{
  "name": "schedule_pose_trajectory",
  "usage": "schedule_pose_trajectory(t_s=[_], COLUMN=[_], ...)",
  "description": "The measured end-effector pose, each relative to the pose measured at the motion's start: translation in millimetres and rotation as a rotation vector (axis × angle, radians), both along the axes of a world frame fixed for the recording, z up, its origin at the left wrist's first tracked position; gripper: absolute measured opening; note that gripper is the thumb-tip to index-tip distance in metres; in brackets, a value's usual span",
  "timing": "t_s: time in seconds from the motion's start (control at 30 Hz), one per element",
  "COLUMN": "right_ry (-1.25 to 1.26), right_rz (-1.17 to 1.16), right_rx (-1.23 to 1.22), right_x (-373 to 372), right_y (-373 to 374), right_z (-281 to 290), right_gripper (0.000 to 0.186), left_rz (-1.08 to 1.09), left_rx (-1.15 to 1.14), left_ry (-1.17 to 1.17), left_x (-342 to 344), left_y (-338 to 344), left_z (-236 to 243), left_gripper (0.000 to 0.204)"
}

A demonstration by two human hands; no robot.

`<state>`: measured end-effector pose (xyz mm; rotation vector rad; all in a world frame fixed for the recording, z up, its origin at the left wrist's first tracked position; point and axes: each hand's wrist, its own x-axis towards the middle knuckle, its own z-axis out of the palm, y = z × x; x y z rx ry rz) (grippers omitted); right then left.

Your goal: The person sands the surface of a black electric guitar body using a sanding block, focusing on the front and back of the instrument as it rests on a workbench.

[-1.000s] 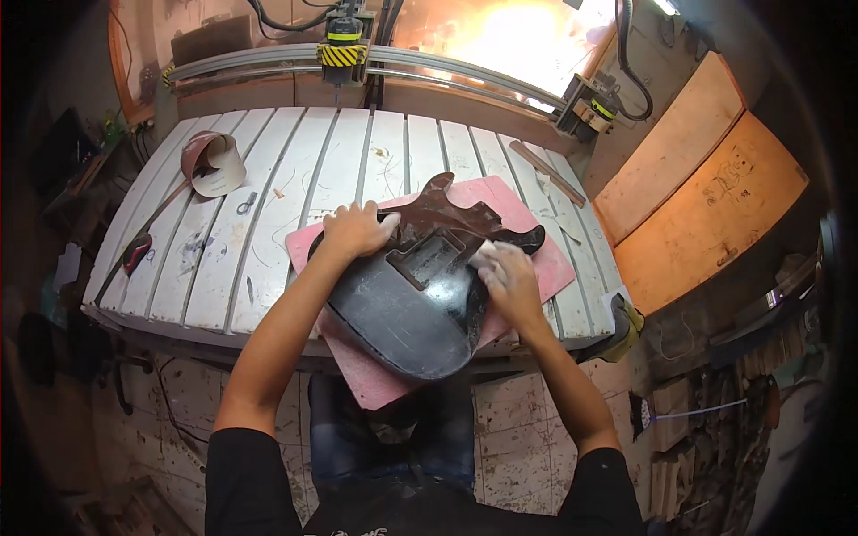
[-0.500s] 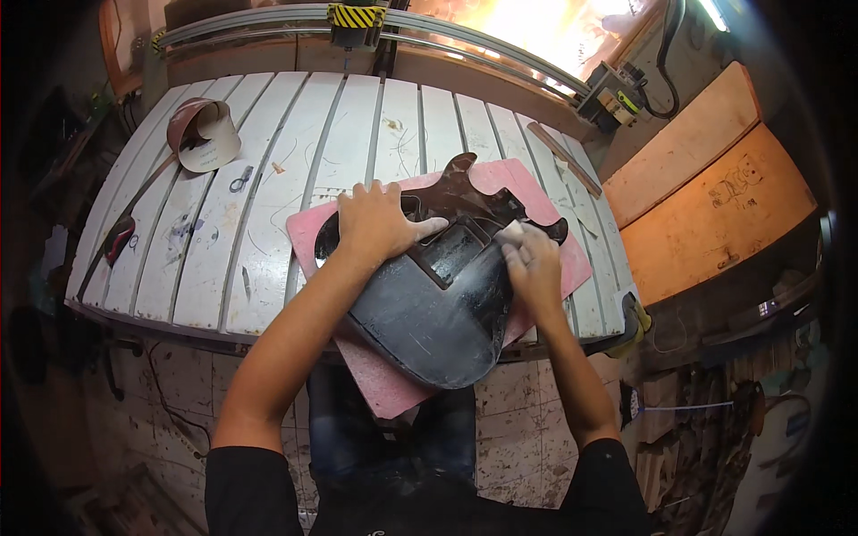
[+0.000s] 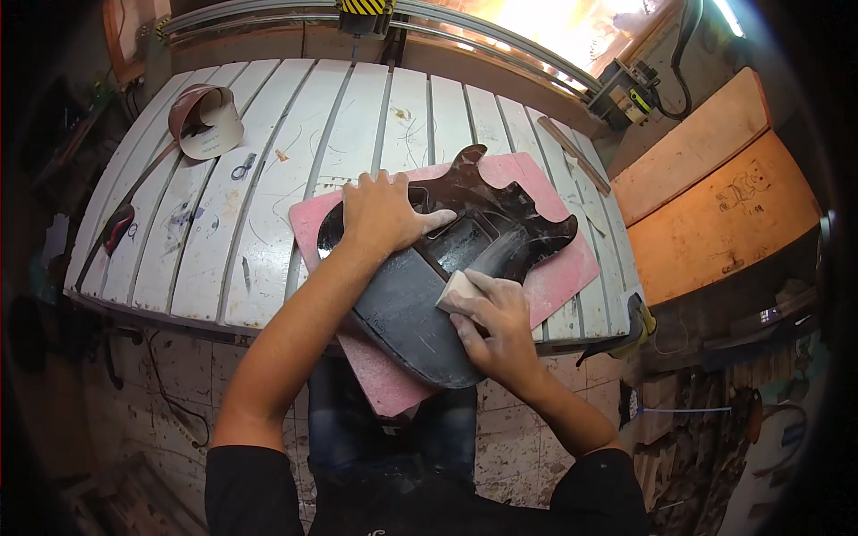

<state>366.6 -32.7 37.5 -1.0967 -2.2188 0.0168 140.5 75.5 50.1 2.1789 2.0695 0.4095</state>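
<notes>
A: Hands first?
B: Right hand: fingers and thumb clenched around a pale block, which sits against the top face of a dark guitar body. Left hand: released, fingers spread, thumb out, laid on the body's left side.
A: Where's the body lying?
B: Tilted across a pink board, on the near side of a white slatted table. Rounded end juts past the table's near edge. Whitish streak beside the cavity.
A: Any writing?
B: Curled sheet, far left of the table: small dark print on its pale inner face, too small to make out. Orange panel, right: dark hand-drawn lines, figure-like. Black shirt: white marks at the lower frame edge, cut off. Yellow-black hazard stripes on the machine head.
</notes>
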Motion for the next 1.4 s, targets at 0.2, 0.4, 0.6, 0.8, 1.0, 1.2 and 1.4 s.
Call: schedule_pose_trajectory(t_s=[0.2, 0.4, 0.6, 0.8, 1.0, 1.2, 1.4], right_ry=[0.061, 0.028, 0.023, 0.064, 0.051, 0.106, 0.103], right_rz=[-0.387, 0.073, -0.199, 0.125, -0.055, 0.121, 0.131], right_rx=[-0.019, -0.054, 0.000, -0.071, -0.079, -0.094, -0.058], right_x=[46.9, -3.1, 36.3, 9.7, 31.4, 37.8, 16.5], right_y=[57.0, -12.1, 43.1, -14.8, 20.6, 10.2, -22.8], right_z=[7.8, 8.3, 3.6, 3.6, 2.0, 2.0, 6.3], right_gripper=[0.019, 0.021, 0.022, 0.024, 0.021, 0.018, 0.019], left_rz=[-0.027, -0.010, -0.035, -0.017, -0.027, -0.017, 0.000], left_rx=[-0.006, -0.005, -0.017, -0.022, -0.035, -0.001, -0.014], left_ry=[-0.016, -0.004, -0.005, 0.004, 0.006, -0.001, 0.063], left_x=[8.0, 1.3, 5.2, -1.6, 1.2, 3.0, 1.7], left_y=[4.8, 1.9, 3.0, 3.3, 5.8, 5.7, 8.1], left_z=[-2.6, -1.7, 3.2, 2.0, 1.6, -1.0, 1.7], left_gripper=[0.108, 0.110, 0.110, 0.110, 0.109, 0.107, 0.107])
